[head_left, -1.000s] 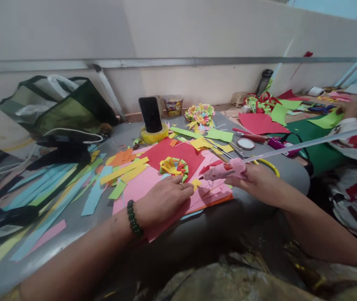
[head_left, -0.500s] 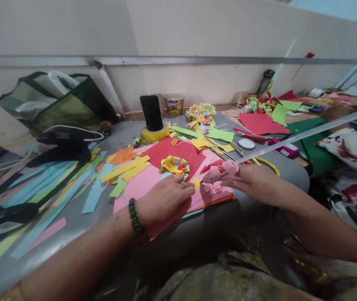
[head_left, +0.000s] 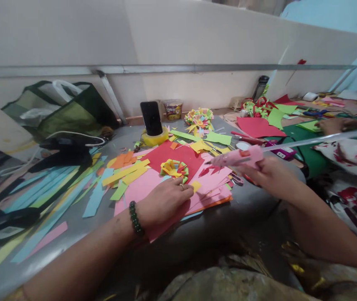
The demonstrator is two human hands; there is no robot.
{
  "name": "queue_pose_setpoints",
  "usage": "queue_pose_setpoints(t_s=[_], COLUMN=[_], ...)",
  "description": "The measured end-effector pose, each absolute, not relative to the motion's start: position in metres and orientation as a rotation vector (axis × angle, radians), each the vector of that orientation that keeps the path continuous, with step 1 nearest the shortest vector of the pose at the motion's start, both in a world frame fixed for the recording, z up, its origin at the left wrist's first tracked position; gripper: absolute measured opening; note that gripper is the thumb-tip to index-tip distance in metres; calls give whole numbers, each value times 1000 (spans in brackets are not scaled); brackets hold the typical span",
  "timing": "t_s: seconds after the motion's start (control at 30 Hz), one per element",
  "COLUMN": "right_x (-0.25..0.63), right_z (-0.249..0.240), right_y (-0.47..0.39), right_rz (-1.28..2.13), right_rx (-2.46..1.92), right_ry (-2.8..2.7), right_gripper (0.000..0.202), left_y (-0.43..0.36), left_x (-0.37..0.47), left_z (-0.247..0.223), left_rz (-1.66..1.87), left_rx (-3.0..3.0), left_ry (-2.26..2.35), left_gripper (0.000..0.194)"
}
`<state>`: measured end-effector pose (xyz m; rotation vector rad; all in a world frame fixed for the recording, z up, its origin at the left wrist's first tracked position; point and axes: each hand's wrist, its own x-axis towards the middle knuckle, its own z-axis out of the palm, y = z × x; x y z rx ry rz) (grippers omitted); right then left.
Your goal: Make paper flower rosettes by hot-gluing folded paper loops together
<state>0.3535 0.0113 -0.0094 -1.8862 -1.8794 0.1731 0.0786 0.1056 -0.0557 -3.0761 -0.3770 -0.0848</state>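
Pink paper sheets [head_left: 143, 184] lie stacked near the table's front edge, with a red sheet [head_left: 184, 156] on top. My left hand [head_left: 167, 200] presses on the pink paper, fingers bent; what its fingertips grip, if anything, is hidden. Just beyond them sits a yellow, green and orange paper rosette [head_left: 174, 168]. A small yellow piece [head_left: 196, 186] lies right of those fingertips. My right hand [head_left: 264, 175] is wrapped round a pink glue gun [head_left: 241, 157], raised over the paper, nozzle toward the left. A long clear glue stick [head_left: 310, 142] sticks out of its back.
A phone [head_left: 151, 118] leans upright on a yellow tape roll [head_left: 155, 137]. Behind are a cup [head_left: 173, 109] and a finished paper flower [head_left: 199, 120]. Paper strips [head_left: 45, 188] spread at left, near a green bag [head_left: 72, 110]. Another person's hand [head_left: 333, 125] is at far right.
The glue gun in my right hand has lifted off the paper and moved up and right. My left hand has stayed in place. The view has tilted slightly.
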Motion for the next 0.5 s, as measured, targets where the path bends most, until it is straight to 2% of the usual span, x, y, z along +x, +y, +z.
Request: queue_pose_setpoints(t_s=[0.17, 0.33, 0.5], right_x=[408, 447, 456], right_z=[-27, -45, -52], right_y=[27, 48, 42], right_rz=[-122, -102, 82], right_rx=[-1996, -2195, -2280], right_ry=[-1359, -1117, -1000], right_gripper=[49, 38, 36], left_y=[110, 116, 119], left_x=[77, 70, 68], left_z=[-58, -59, -60], left_rz=[-258, -627, -1010], left_rx=[-3073, -3090, -2960], left_ry=[-355, -362, -218], left_gripper=[16, 21, 26])
